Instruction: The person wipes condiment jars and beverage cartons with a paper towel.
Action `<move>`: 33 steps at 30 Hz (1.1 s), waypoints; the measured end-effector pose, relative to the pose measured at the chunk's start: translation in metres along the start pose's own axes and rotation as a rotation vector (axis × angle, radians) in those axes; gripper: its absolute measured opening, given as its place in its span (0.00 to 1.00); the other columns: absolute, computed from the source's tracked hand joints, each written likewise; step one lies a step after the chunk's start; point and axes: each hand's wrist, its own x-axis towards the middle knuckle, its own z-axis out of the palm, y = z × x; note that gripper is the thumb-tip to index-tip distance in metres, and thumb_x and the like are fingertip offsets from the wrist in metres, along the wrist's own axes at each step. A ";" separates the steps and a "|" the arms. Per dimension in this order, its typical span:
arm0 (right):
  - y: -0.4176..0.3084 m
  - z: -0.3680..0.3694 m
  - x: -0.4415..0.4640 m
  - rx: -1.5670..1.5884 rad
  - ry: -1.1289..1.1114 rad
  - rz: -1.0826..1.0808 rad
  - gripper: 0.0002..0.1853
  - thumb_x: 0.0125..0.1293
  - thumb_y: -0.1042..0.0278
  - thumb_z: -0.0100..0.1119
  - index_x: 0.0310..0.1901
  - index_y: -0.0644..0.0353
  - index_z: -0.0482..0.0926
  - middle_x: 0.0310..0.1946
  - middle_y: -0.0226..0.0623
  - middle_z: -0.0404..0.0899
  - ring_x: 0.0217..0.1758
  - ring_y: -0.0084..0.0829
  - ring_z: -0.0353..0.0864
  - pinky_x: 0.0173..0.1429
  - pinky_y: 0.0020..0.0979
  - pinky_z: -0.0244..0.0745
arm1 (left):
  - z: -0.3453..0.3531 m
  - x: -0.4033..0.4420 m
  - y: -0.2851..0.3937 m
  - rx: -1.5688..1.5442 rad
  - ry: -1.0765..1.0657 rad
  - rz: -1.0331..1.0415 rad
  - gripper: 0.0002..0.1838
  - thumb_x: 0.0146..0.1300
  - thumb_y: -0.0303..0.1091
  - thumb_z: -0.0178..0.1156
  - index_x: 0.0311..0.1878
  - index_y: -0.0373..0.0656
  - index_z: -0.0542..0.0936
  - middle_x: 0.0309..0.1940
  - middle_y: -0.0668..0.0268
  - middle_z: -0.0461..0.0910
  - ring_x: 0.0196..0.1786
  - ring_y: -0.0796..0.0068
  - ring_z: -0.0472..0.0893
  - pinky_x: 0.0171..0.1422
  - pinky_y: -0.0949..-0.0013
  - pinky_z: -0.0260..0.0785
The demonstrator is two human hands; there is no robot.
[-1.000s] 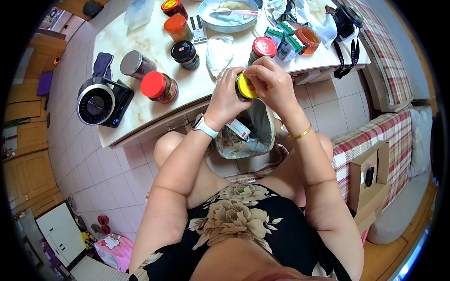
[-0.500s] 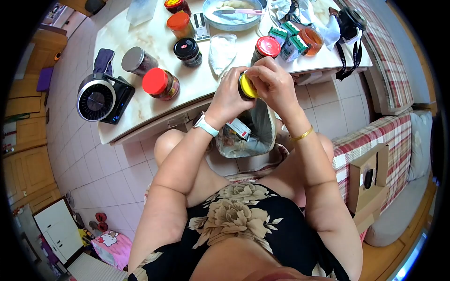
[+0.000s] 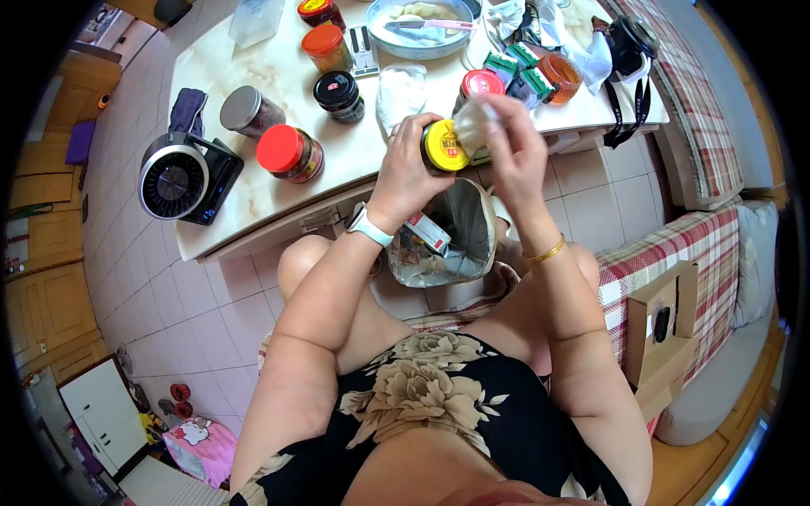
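My left hand [image 3: 408, 173] is wrapped round a dark jar with a yellow lid [image 3: 445, 145], held over the table's front edge with the lid facing up. Just right of the lid, my right hand [image 3: 516, 152] pinches a pale, translucent crumpled piece [image 3: 474, 126], blurred by motion, that looks like film or tissue. Behind my right hand a jar with a red lid [image 3: 483, 83] is partly hidden. Below the jar in my hand, a lined bin [image 3: 481, 244] holds a white and red packet [image 3: 429, 234] among other waste.
On the table [image 3: 219, 76] stand a red-lidded jar [image 3: 283, 149], a grey-lidded jar [image 3: 245, 110], a black-lidded jar [image 3: 337, 91] and a black round device [image 3: 175, 179]. A bowl [image 3: 422, 42] with a knife is at the back. An open cardboard box [image 3: 650, 337] lies on the right seat.
My right hand has moved off the lid to the right, and the pale piece now shows in its fingers. The yellow lid is more fully visible.
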 end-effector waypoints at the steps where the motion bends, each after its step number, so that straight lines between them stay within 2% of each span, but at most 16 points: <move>1: -0.005 0.004 -0.002 -0.051 -0.107 -0.117 0.14 0.65 0.79 0.62 0.53 0.64 0.83 0.50 0.43 0.82 0.50 0.40 0.83 0.58 0.36 0.77 | 0.002 0.000 -0.004 -0.004 0.032 -0.035 0.41 0.39 0.27 0.78 0.60 0.42 0.69 0.54 0.53 0.75 0.61 0.47 0.75 0.69 0.53 0.68; 3: -0.003 0.012 -0.005 -0.222 -0.299 -0.331 0.18 0.62 0.83 0.60 0.53 0.61 0.83 0.54 0.43 0.82 0.57 0.45 0.80 0.63 0.39 0.76 | 0.004 -0.002 -0.010 -0.010 0.057 -0.069 0.42 0.40 0.27 0.78 0.61 0.41 0.69 0.54 0.52 0.75 0.61 0.46 0.75 0.69 0.53 0.68; 5: -0.001 0.012 -0.003 -0.285 -0.216 -0.295 0.18 0.61 0.84 0.59 0.53 0.61 0.83 0.54 0.42 0.82 0.58 0.44 0.80 0.63 0.39 0.76 | 0.006 -0.004 -0.014 -0.120 0.058 -0.084 0.43 0.41 0.28 0.78 0.63 0.40 0.68 0.55 0.51 0.75 0.61 0.46 0.76 0.70 0.54 0.68; 7: 0.014 0.006 0.003 0.004 -0.037 0.136 0.19 0.60 0.85 0.59 0.52 0.62 0.83 0.54 0.42 0.83 0.58 0.44 0.81 0.62 0.39 0.77 | 0.003 -0.002 -0.005 -0.302 0.078 -0.161 0.41 0.46 0.28 0.79 0.64 0.39 0.67 0.55 0.54 0.77 0.59 0.58 0.80 0.66 0.61 0.72; 9: 0.014 0.004 -0.001 -0.055 0.011 0.050 0.20 0.58 0.85 0.59 0.53 0.61 0.84 0.55 0.42 0.83 0.58 0.45 0.81 0.61 0.39 0.78 | 0.002 0.000 -0.008 -0.285 0.103 -0.176 0.40 0.48 0.27 0.78 0.64 0.38 0.68 0.54 0.56 0.79 0.56 0.63 0.81 0.64 0.63 0.74; 12: -0.006 0.022 -0.013 -0.225 -0.185 -0.333 0.19 0.58 0.85 0.62 0.51 0.61 0.84 0.55 0.40 0.83 0.57 0.46 0.80 0.62 0.41 0.77 | 0.006 0.000 -0.018 -0.337 0.131 -0.180 0.39 0.50 0.27 0.77 0.64 0.37 0.68 0.52 0.58 0.80 0.56 0.65 0.82 0.64 0.64 0.74; 16: 0.008 0.020 -0.008 -0.203 -0.183 -0.171 0.18 0.60 0.83 0.62 0.53 0.62 0.84 0.55 0.40 0.84 0.58 0.44 0.79 0.63 0.40 0.76 | 0.005 0.000 -0.016 -0.520 0.125 -0.290 0.36 0.53 0.26 0.77 0.64 0.37 0.68 0.54 0.60 0.80 0.57 0.71 0.81 0.64 0.66 0.75; 17: 0.010 0.020 -0.008 -0.176 -0.115 -0.148 0.18 0.61 0.83 0.62 0.53 0.62 0.84 0.55 0.41 0.84 0.58 0.44 0.80 0.63 0.40 0.76 | 0.005 -0.001 -0.010 -0.683 0.126 -0.364 0.35 0.55 0.25 0.76 0.64 0.37 0.68 0.55 0.61 0.79 0.57 0.72 0.81 0.64 0.66 0.75; 18: 0.009 0.021 -0.006 -0.147 -0.045 -0.127 0.17 0.61 0.83 0.61 0.52 0.62 0.84 0.55 0.41 0.84 0.58 0.44 0.80 0.63 0.39 0.76 | 0.004 0.000 -0.010 -0.679 0.127 -0.365 0.35 0.56 0.26 0.76 0.65 0.38 0.69 0.55 0.63 0.79 0.57 0.73 0.81 0.63 0.66 0.76; 20: -0.003 0.026 -0.012 -0.139 -0.106 -0.237 0.19 0.64 0.83 0.60 0.57 0.61 0.83 0.59 0.43 0.83 0.59 0.46 0.81 0.65 0.40 0.75 | 0.001 0.000 -0.011 -0.674 0.133 -0.369 0.34 0.57 0.26 0.75 0.65 0.38 0.69 0.56 0.64 0.79 0.57 0.73 0.81 0.63 0.67 0.76; 22: 0.005 0.031 -0.018 -0.128 -0.109 -0.251 0.21 0.64 0.83 0.59 0.59 0.61 0.82 0.60 0.44 0.83 0.60 0.46 0.81 0.66 0.40 0.75 | -0.005 0.001 -0.005 -0.976 0.095 -0.485 0.31 0.60 0.25 0.73 0.65 0.38 0.71 0.56 0.65 0.80 0.58 0.74 0.80 0.64 0.67 0.75; 24: 0.020 0.028 -0.016 0.094 -0.153 0.178 0.23 0.65 0.83 0.58 0.63 0.61 0.80 0.63 0.45 0.81 0.63 0.47 0.79 0.68 0.42 0.73 | -0.006 0.000 -0.004 -1.046 0.088 -0.511 0.31 0.61 0.24 0.72 0.66 0.39 0.71 0.56 0.65 0.80 0.58 0.74 0.80 0.65 0.66 0.74; 25: 0.018 0.028 -0.016 0.094 -0.149 0.176 0.23 0.65 0.83 0.58 0.63 0.61 0.80 0.63 0.45 0.81 0.63 0.47 0.79 0.68 0.42 0.73 | -0.006 0.000 -0.003 -1.116 0.074 -0.537 0.30 0.62 0.23 0.71 0.66 0.39 0.72 0.57 0.66 0.80 0.58 0.74 0.80 0.66 0.66 0.74; 27: 0.002 0.031 -0.023 -0.057 -0.104 -0.118 0.23 0.66 0.83 0.58 0.63 0.63 0.80 0.64 0.45 0.79 0.65 0.47 0.77 0.69 0.42 0.72 | -0.005 0.000 -0.004 -1.171 0.112 -0.537 0.27 0.65 0.24 0.69 0.66 0.39 0.73 0.56 0.65 0.81 0.58 0.73 0.81 0.66 0.65 0.74; 30: -0.012 0.041 -0.034 -0.140 -0.121 -0.226 0.24 0.63 0.84 0.58 0.61 0.62 0.81 0.65 0.44 0.79 0.66 0.48 0.76 0.70 0.43 0.72 | -0.009 -0.002 -0.021 -1.288 0.147 -0.518 0.20 0.72 0.35 0.63 0.64 0.40 0.75 0.54 0.65 0.82 0.58 0.71 0.81 0.65 0.62 0.75; 33: -0.009 0.044 -0.037 -0.155 -0.191 -0.268 0.24 0.62 0.85 0.58 0.61 0.62 0.81 0.64 0.44 0.79 0.67 0.48 0.76 0.71 0.43 0.72 | -0.016 -0.002 -0.024 -1.379 0.188 -0.610 0.20 0.73 0.36 0.63 0.64 0.41 0.76 0.53 0.65 0.82 0.57 0.73 0.82 0.64 0.64 0.76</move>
